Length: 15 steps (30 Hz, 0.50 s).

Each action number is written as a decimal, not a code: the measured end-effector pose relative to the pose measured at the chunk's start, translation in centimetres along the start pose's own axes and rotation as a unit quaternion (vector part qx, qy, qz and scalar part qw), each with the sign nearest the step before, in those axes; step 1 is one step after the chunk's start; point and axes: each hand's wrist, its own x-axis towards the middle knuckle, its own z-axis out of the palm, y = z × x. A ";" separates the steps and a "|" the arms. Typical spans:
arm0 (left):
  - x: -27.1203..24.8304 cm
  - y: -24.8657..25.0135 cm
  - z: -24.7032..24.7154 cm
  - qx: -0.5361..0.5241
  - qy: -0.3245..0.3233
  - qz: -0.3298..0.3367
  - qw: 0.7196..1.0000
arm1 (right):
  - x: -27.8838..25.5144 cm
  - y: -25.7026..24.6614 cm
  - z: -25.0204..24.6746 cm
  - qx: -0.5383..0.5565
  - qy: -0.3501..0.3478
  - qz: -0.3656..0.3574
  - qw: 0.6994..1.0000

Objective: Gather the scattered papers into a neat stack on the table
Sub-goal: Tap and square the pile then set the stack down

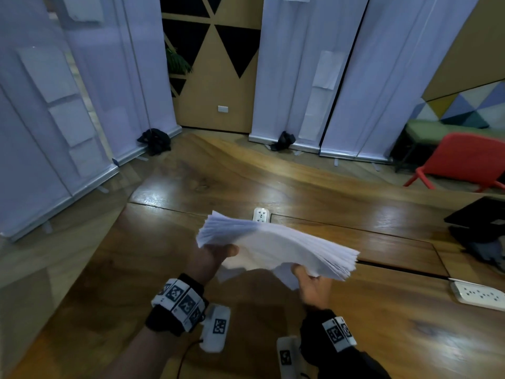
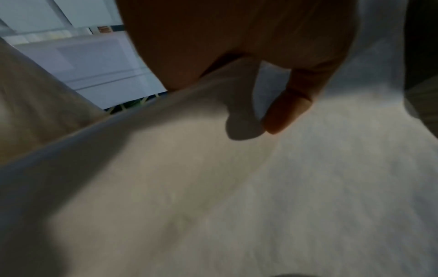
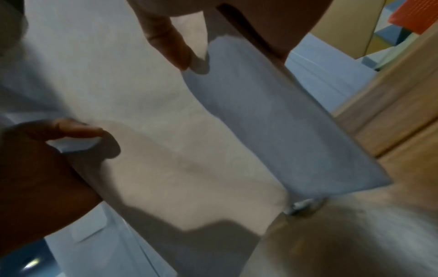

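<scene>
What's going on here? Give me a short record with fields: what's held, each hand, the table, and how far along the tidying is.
held: stack of papers, lifted above the table, sheets fanned and uneven at the edges
left hand: grips the stack's left end, thumb on top
right hand: grips the stack's near right corner
table: wooden, with a white power strip at the right and a socket behind the papers
progress: papers gathered, not yet squared or set down
</scene>
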 end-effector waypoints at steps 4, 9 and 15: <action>0.6 -3.8 0.5 0.023 -0.023 -0.027 0.999 | -0.1 2.2 0.6 -0.021 0.034 0.049 0.998; 1.1 -4.8 1.3 -0.001 -0.022 -0.030 0.999 | 0.0 2.1 0.8 0.007 0.048 0.078 0.996; 0.8 -5.9 0.6 -0.064 -0.006 -0.048 0.997 | 0.2 1.4 -0.1 0.017 0.025 0.021 0.999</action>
